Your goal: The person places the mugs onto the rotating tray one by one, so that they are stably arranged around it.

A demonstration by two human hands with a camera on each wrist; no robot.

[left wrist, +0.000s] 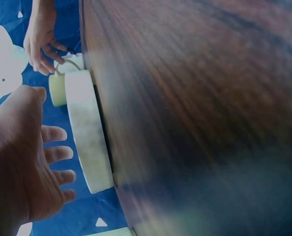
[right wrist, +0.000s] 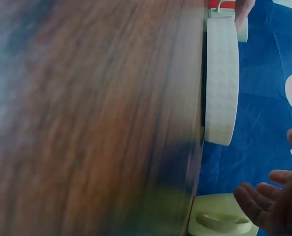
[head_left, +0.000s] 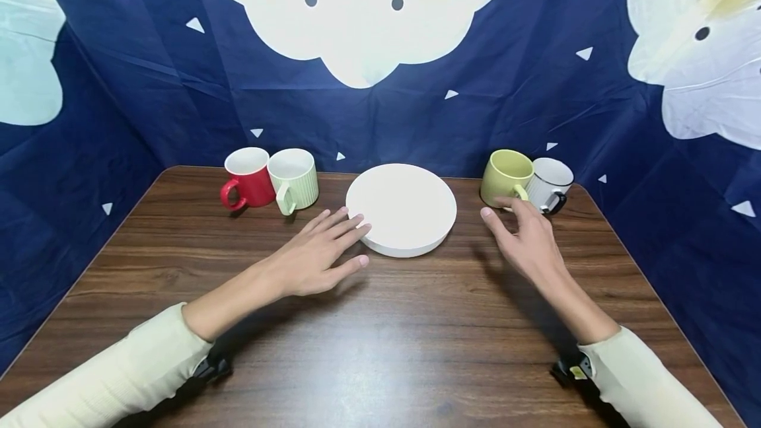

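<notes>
My left hand hovers with fingers spread, its fingertips overlapping the near left edge of a round white turntable-like disc in the head view. My right hand reaches toward a yellow-green mug, its relaxed fingers close by the handle and holding nothing. Behind that hand stands a white mug with a black rim and black handle. In the right wrist view, the yellow-green mug lies just beyond the fingertips. The left wrist view has the disc past my straight left fingers.
At the back left, a red mug stands next to a pale green ribbed mug. The brown wooden table is backed by a dark blue cloth with white cloud shapes.
</notes>
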